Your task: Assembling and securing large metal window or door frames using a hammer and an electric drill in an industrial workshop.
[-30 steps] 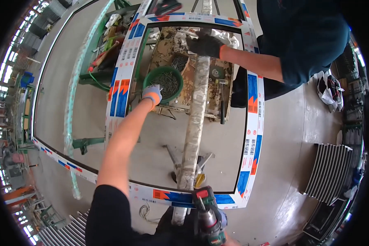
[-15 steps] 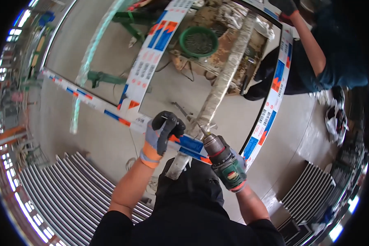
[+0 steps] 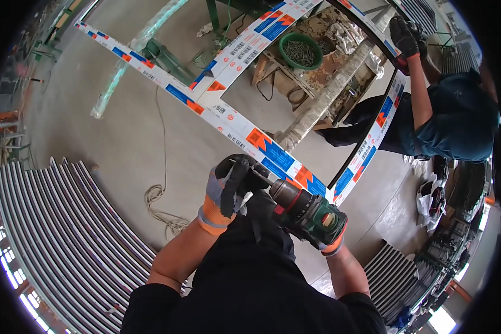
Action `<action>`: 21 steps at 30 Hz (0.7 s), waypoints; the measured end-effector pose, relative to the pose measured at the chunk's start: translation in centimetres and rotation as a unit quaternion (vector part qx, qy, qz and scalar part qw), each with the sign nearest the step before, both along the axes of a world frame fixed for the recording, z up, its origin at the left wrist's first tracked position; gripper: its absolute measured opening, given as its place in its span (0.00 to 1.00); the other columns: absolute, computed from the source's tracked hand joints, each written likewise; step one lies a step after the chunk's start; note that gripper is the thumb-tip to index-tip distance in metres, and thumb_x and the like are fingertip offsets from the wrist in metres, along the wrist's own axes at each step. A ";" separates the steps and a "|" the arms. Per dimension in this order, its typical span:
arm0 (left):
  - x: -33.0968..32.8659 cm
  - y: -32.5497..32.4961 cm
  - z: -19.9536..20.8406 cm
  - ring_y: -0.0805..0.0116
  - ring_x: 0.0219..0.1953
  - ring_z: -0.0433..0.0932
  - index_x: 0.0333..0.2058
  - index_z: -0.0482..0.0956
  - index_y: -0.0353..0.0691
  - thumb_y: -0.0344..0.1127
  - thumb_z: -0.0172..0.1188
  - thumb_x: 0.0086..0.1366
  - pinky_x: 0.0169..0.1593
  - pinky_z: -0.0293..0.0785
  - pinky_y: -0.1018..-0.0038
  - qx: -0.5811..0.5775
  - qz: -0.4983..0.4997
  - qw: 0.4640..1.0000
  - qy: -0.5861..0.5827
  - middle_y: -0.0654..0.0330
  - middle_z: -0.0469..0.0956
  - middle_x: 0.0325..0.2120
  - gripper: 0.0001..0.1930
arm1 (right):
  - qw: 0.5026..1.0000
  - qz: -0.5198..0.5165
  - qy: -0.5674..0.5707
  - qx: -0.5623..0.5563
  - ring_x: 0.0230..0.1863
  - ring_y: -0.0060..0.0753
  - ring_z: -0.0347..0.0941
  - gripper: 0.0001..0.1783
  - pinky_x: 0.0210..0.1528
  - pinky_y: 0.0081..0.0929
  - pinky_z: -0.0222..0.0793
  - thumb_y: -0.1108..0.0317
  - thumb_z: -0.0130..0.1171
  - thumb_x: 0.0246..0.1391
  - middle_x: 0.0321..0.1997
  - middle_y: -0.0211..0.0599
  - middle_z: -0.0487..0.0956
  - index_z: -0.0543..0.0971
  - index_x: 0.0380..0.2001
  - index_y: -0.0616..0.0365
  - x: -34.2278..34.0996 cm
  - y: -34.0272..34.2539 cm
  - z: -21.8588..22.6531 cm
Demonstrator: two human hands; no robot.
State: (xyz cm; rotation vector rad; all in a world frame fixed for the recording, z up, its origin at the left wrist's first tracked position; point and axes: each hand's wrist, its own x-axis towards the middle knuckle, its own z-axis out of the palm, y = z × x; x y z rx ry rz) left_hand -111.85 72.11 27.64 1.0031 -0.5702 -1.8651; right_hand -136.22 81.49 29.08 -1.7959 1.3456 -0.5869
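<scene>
My left hand [image 3: 228,192], in a black and grey glove with an orange cuff, is closed in a pinch. A small thin metal piece that looks like a screw [image 3: 234,160] pokes from its fingertips. My right hand [image 3: 335,240], also gloved, grips a green and black cordless drill [image 3: 306,211] and is largely hidden behind it. The drill's chuck points left, its tip close beside my left fingers. Just beyond both hands runs the near rail of a large rectangular frame [image 3: 228,121], covered in white film with blue and orange print.
A film-wrapped support bar [image 3: 331,89] passes under the frame. Beyond it, a green bowl [image 3: 283,51] of screws rests on a worn bench [image 3: 273,62]. At right, a co-worker's gloved hand [image 3: 404,38] is at the frame. Long metal profiles [image 3: 67,222] and a cable [image 3: 164,133] lie left.
The drill has drawn back from the support bar and swung left, bringing its tip to my left hand. My view has shifted, so the frame and bench sit differently in it.
</scene>
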 end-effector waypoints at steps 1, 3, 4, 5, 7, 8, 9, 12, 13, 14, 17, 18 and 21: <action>0.4 0.6 0.0 0.70 0.31 0.80 0.37 0.75 0.34 0.40 0.52 0.70 0.37 0.77 0.76 0.008 0.007 1.000 0.018 0.57 0.80 0.29 0.13 | 0.999 0.009 0.011 -0.032 0.48 0.44 0.77 0.19 0.48 0.37 0.72 0.67 0.64 0.43 0.46 0.35 0.80 0.81 0.43 0.49 0.5 0.5 0.0; 1.0 1.4 0.1 0.70 0.31 0.79 0.36 0.74 0.34 0.41 0.51 0.69 0.35 0.76 0.76 -0.010 -0.004 1.000 -0.013 0.56 0.79 0.27 0.14 | 0.997 0.022 0.023 -0.065 0.48 0.44 0.77 0.18 0.47 0.37 0.72 0.67 0.64 0.42 0.46 0.35 0.80 0.82 0.41 0.47 1.4 1.5 -0.1; 1.4 1.8 0.3 0.70 0.30 0.78 0.35 0.73 0.34 0.42 0.50 0.69 0.33 0.75 0.76 -0.026 -0.019 0.998 -0.047 0.56 0.78 0.26 0.15 | 0.997 0.025 0.015 -0.074 0.47 0.44 0.78 0.18 0.46 0.37 0.73 0.67 0.64 0.42 0.46 0.36 0.80 0.81 0.41 0.48 1.8 1.9 -0.1; 1.8 2.2 0.5 0.70 0.30 0.78 0.35 0.73 0.34 0.42 0.50 0.69 0.33 0.75 0.76 -0.028 -0.016 0.998 -0.045 0.56 0.78 0.26 0.15 | 0.996 0.029 0.007 -0.082 0.45 0.44 0.78 0.18 0.45 0.37 0.73 0.66 0.65 0.43 0.46 0.36 0.80 0.81 0.42 0.49 2.2 2.4 -0.1; 2.8 2.9 0.9 0.70 0.29 0.78 0.35 0.73 0.35 0.44 0.51 0.69 0.31 0.75 0.77 0.021 -0.022 0.999 0.012 0.55 0.79 0.27 0.16 | 1.000 0.001 -0.013 -0.007 0.44 0.44 0.78 0.18 0.45 0.37 0.74 0.66 0.64 0.43 0.45 0.37 0.80 0.81 0.42 0.49 3.0 3.5 -0.2; 3.3 3.3 0.9 0.70 0.29 0.78 0.35 0.73 0.35 0.44 0.51 0.69 0.31 0.75 0.77 0.020 -0.020 1.000 0.013 0.55 0.79 0.27 0.16 | 0.997 -0.030 -0.034 0.069 0.43 0.44 0.79 0.17 0.44 0.36 0.74 0.66 0.64 0.44 0.45 0.37 0.80 0.81 0.41 0.50 3.3 4.0 -0.2; 3.8 3.6 0.9 0.70 0.31 0.80 0.38 0.73 0.34 0.43 0.50 0.70 0.34 0.76 0.77 0.007 -0.033 0.999 0.017 0.55 0.80 0.29 0.15 | 0.997 -0.028 -0.032 0.068 0.43 0.44 0.79 0.17 0.44 0.36 0.74 0.66 0.64 0.44 0.45 0.37 0.80 0.81 0.41 0.50 3.7 4.5 0.0; 4.8 4.7 0.8 0.69 0.33 0.81 0.40 0.73 0.33 0.41 0.51 0.70 0.37 0.77 0.76 -0.007 -0.031 0.999 0.034 0.54 0.81 0.31 0.14 | 0.996 -0.069 -0.049 -0.001 0.42 0.42 0.79 0.17 0.43 0.34 0.75 0.65 0.65 0.45 0.43 0.38 0.81 0.81 0.42 0.51 5.1 5.2 0.6; 4.8 4.9 0.9 0.69 0.33 0.82 0.40 0.74 0.33 0.40 0.52 0.69 0.37 0.77 0.76 -0.005 -0.022 0.999 0.048 0.54 0.81 0.30 0.14 | 0.996 -0.074 -0.044 -0.003 0.41 0.41 0.79 0.18 0.42 0.33 0.75 0.64 0.66 0.45 0.42 0.37 0.81 0.81 0.42 0.51 5.5 5.3 0.7; 5.0 5.0 1.0 0.69 0.33 0.82 0.40 0.74 0.33 0.40 0.52 0.69 0.37 0.77 0.76 -0.006 -0.021 0.999 0.049 0.54 0.81 0.30 0.14 | 0.996 -0.078 -0.038 -0.005 0.40 0.41 0.80 0.18 0.40 0.31 0.76 0.64 0.67 0.44 0.41 0.37 0.81 0.80 0.42 0.51 5.7 5.3 0.7; 5.5 5.3 1.1 0.69 0.25 0.78 0.34 0.72 0.35 0.41 0.54 0.68 0.29 0.75 0.75 -0.018 -0.021 1.000 -0.004 0.53 0.80 0.27 0.13 | 0.993 -0.087 -0.082 -0.021 0.38 0.39 0.80 0.20 0.39 0.30 0.76 0.62 0.69 0.43 0.40 0.35 0.81 0.80 0.42 0.52 6.1 5.6 0.7; 5.9 5.2 0.7 0.70 0.25 0.78 0.34 0.73 0.34 0.41 0.55 0.67 0.30 0.75 0.76 -0.066 -0.047 0.995 -0.057 0.55 0.79 0.25 0.13 | 0.993 -0.088 -0.081 -0.021 0.38 0.39 0.80 0.20 0.39 0.30 0.76 0.62 0.69 0.43 0.40 0.35 0.81 0.80 0.42 0.52 6.2 5.6 0.9; 6.8 5.4 0.0 0.73 0.25 0.77 0.33 0.73 0.34 0.41 0.55 0.67 0.30 0.74 0.77 -0.132 -0.081 0.975 -0.160 0.57 0.78 0.23 0.14 | 0.993 -0.065 -0.051 -0.082 0.37 0.40 0.80 0.20 0.39 0.31 0.76 0.61 0.70 0.43 0.39 0.34 0.81 0.80 0.42 0.53 6.7 4.7 2.3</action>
